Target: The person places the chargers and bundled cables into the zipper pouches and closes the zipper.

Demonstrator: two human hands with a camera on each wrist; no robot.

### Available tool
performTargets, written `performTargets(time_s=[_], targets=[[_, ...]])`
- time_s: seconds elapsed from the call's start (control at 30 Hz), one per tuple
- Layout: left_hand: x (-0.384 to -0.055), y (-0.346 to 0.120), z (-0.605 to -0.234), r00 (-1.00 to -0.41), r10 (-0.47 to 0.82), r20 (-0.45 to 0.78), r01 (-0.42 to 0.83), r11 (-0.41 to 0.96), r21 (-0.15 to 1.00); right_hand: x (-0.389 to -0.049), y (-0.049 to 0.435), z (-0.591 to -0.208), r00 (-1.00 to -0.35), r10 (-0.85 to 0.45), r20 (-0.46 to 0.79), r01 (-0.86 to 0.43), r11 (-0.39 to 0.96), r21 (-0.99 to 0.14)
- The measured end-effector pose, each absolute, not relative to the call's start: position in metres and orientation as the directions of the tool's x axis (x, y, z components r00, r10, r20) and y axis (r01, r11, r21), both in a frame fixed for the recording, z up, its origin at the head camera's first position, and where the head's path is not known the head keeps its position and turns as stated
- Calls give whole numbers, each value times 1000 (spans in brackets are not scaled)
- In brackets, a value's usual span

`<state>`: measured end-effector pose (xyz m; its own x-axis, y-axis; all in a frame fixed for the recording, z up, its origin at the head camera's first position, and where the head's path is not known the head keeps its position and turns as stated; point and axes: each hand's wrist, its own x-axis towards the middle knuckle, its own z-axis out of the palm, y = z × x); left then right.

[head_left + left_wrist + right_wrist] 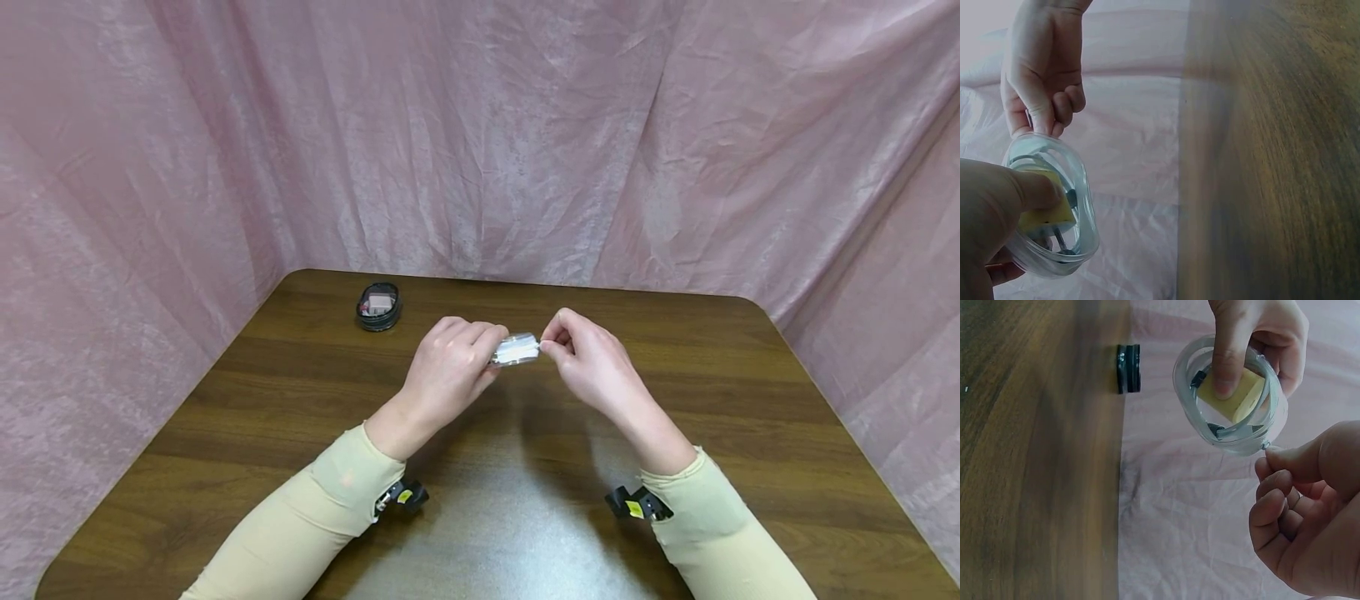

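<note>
My left hand grips a coiled pale, see-through cable above the table. Inside the loops sits a yellow block, like a charger plug, with my left thumb pressed on its face. One thin metal prong shows below the block in the left wrist view. With thumb and forefinger, my right hand pinches a small tip at the coil's edge. Whether that tip is a cable end or a tie, I cannot tell. The right hand's other fingers are curled, and the left fingers are mostly hidden behind the coil.
A black coiled cable with a pale block inside lies at the back left of the brown wooden table. Pink curtains hang behind the table and along its sides.
</note>
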<state>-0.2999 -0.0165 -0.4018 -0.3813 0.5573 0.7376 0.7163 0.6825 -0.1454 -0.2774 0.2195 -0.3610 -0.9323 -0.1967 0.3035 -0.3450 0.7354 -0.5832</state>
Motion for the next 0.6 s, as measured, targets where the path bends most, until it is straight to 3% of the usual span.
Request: performTargets(time_s=[0.3, 0.6], targets=[[-299, -16, -401, -370, 561, 740, 721, 676, -152, -280, 224, -361, -943, -193, 270, -323, 726, -608], [-297, -16, -397, -379, 547, 747, 738, 666, -113, -286, 231, -361, -960, -201, 193, -278, 637, -719]])
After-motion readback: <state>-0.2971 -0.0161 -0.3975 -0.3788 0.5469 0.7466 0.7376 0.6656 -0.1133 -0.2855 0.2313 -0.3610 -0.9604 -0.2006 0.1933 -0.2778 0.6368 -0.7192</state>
